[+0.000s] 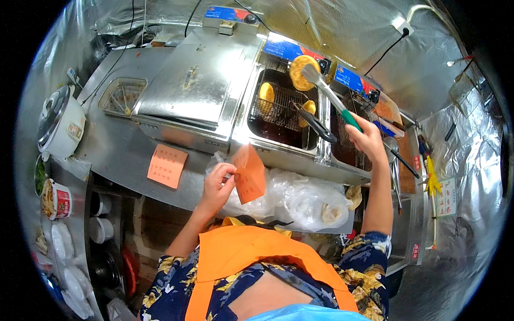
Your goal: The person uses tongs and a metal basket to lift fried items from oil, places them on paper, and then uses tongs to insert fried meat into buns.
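Note:
My left hand pinches an orange paper sleeve by its left edge, above the counter's front. My right hand is wrapped round the green handle of metal tongs. At the tongs' far end a round golden fried cake is held over the back of the deep fryer. Below it, two more golden cakes, one on the left and one on the right, rest on the wire basket above dark oil. The basket's black handle points toward the front right.
Orange paper sleeves lie on the counter at left. Clear plastic bags sit along the front edge. A lidded metal fryer stands left of the open one, with a rice cooker farther left. At right hangs a ladle.

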{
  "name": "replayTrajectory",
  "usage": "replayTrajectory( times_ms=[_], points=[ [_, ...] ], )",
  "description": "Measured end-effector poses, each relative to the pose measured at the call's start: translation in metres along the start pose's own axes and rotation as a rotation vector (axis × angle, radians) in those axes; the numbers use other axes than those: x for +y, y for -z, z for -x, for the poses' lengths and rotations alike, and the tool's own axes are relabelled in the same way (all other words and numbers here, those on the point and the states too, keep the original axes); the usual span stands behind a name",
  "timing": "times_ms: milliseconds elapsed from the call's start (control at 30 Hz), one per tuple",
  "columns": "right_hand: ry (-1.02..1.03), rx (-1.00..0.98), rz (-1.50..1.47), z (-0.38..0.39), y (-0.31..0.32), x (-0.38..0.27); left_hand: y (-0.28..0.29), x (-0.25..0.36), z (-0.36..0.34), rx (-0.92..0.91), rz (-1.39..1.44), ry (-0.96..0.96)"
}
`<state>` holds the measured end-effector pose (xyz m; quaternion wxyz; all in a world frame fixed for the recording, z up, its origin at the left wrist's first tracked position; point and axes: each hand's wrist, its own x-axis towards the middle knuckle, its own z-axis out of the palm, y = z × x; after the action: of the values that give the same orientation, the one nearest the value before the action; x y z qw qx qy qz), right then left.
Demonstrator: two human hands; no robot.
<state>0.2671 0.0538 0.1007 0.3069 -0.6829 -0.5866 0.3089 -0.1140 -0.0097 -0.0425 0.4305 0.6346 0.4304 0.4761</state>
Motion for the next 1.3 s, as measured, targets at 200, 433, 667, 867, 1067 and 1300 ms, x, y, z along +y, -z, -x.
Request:
replayTrajectory(
  times_ms=[200, 433, 667, 867, 1067, 1300],
  points=[
    [-0.177, 0.137, -0.196, 0.148, 0.011, 0.015, -0.006, -0.02, -0.006, 0.091, -0.029, -0.02],
    [-0.285, -0.041, -0.367, 0.211, -0.022, 0.035, -0.017, -0.001, -0.035, 0.103, -0.25, -0.233],
    [-0.179, -0.191, -0.215, 0.183, -0.04, 0.031, -0.022, 0.008, -0.036, 0.125, -0.409, -0.401],
    [-0.089, -0.321, -0.208, 0.167, -0.061, 0.041, -0.024, 0.016, -0.026, 0.111, -0.532, -0.477],
    [-0.002, -0.376, -0.161, 0.165, -0.073, 0.04, -0.027, 0.045, -0.025, 0.019, -0.847, -0.407],
    [0.068, -0.252, -0.182, 0.175, -0.063, 0.019, -0.014, 0.023, -0.02, -0.1, -0.48, -0.246]
  ],
)
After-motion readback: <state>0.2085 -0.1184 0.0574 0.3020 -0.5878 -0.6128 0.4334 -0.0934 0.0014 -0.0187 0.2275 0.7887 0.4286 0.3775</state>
